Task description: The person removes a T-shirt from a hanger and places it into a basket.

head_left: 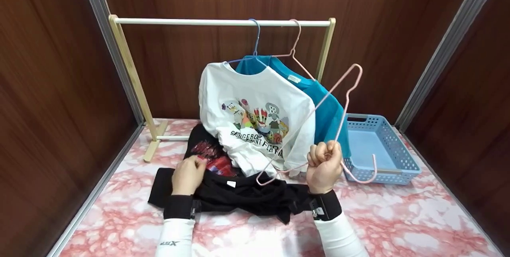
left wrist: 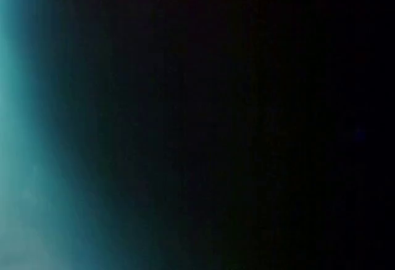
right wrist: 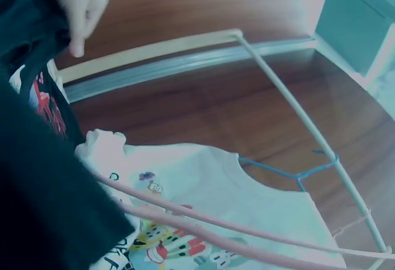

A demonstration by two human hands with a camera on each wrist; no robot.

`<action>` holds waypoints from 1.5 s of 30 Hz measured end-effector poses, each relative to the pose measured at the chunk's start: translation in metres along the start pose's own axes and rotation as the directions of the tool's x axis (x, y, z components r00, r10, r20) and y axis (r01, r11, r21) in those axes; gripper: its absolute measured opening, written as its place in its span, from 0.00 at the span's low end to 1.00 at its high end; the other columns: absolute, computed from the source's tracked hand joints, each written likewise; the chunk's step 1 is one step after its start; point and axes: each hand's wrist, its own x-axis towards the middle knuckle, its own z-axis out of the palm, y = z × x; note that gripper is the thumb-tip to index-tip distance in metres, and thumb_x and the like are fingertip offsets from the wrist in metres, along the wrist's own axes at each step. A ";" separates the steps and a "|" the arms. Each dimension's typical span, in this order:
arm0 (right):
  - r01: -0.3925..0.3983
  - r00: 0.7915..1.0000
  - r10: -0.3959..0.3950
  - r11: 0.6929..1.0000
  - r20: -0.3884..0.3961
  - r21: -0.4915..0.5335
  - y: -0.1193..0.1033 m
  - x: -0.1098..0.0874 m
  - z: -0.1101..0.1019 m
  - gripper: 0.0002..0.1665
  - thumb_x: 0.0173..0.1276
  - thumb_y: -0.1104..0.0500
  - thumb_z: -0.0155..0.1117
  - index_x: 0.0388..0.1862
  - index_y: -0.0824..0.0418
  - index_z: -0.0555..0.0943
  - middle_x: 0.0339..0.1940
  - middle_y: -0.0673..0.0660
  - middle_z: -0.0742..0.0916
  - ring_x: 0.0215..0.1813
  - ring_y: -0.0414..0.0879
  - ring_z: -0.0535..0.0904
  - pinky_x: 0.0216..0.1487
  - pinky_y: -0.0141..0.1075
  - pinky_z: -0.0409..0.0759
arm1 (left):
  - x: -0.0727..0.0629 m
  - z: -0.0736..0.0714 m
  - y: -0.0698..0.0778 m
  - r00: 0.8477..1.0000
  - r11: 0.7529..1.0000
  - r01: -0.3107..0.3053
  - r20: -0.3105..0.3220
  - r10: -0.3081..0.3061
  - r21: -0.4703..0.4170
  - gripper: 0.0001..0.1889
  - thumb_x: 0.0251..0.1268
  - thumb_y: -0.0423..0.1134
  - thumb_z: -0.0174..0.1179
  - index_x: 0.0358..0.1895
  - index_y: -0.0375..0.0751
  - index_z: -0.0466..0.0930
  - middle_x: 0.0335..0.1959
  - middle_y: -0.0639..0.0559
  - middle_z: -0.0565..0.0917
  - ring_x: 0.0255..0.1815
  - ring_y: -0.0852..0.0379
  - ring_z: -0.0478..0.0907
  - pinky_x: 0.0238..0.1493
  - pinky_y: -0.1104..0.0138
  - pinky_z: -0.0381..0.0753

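My right hand (head_left: 324, 167) grips a pink clothes hanger (head_left: 343, 121) by its side, holding it up with the hook pointing to the upper right. A black shirt (head_left: 247, 199) lies bunched on the table below, its collar showing a white label (head_left: 231, 184). At the shirt's left part, my left hand (head_left: 188, 175) pinches the black cloth. Black cloth with a red print (head_left: 207, 155) spreads just behind. In the right wrist view, the pink hanger (right wrist: 203, 233) crosses low, and the left hand (right wrist: 83, 5) is at the black cloth (right wrist: 31, 29). The left wrist view is almost wholly dark.
A garment rack with a white rail (head_left: 179, 22) stands at the back. From it hang a white printed shirt (head_left: 255, 93) on a blue hanger (head_left: 257, 40) and a teal shirt (head_left: 332, 109) on a pink hanger. A blue basket (head_left: 406, 155) stands at the right.
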 end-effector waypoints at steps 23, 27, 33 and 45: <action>-0.055 0.950 0.103 0.984 0.295 -0.167 0.022 -0.041 0.032 0.18 0.64 0.80 0.38 0.42 0.58 0.59 0.35 0.52 0.69 0.35 0.46 0.66 0.39 0.33 0.68 | -0.044 0.027 0.101 0.764 0.707 -0.536 0.091 0.638 -0.461 0.20 0.78 0.42 0.57 0.23 0.41 0.67 0.20 0.63 0.59 0.22 0.67 0.59 0.26 0.75 0.60; -0.125 0.892 0.216 0.962 0.396 -0.243 0.018 -0.039 0.027 0.32 0.56 0.83 0.36 0.56 0.60 0.63 0.49 0.53 0.76 0.52 0.45 0.76 0.57 0.33 0.78 | -0.037 0.012 0.094 0.780 0.724 -0.489 0.128 0.612 -0.486 0.21 0.79 0.40 0.56 0.22 0.41 0.67 0.19 0.64 0.58 0.20 0.70 0.55 0.25 0.75 0.58; -0.075 0.833 0.317 0.877 0.454 -0.474 0.019 -0.035 0.018 0.35 0.57 0.82 0.45 0.64 0.64 0.64 0.58 0.53 0.79 0.59 0.45 0.78 0.57 0.33 0.78 | -0.026 -0.014 0.078 0.813 0.758 -0.439 0.145 0.563 -0.482 0.19 0.79 0.37 0.54 0.24 0.39 0.69 0.20 0.62 0.60 0.21 0.69 0.56 0.28 0.72 0.62; 0.113 0.755 0.519 0.497 0.399 -0.860 0.044 -0.049 0.002 0.32 0.61 0.72 0.66 0.65 0.67 0.69 0.62 0.63 0.80 0.59 0.52 0.78 0.52 0.41 0.81 | -0.014 -0.054 0.041 0.938 0.844 -0.273 0.068 0.341 -0.462 0.22 0.79 0.39 0.55 0.20 0.42 0.66 0.18 0.60 0.61 0.20 0.67 0.55 0.28 0.70 0.58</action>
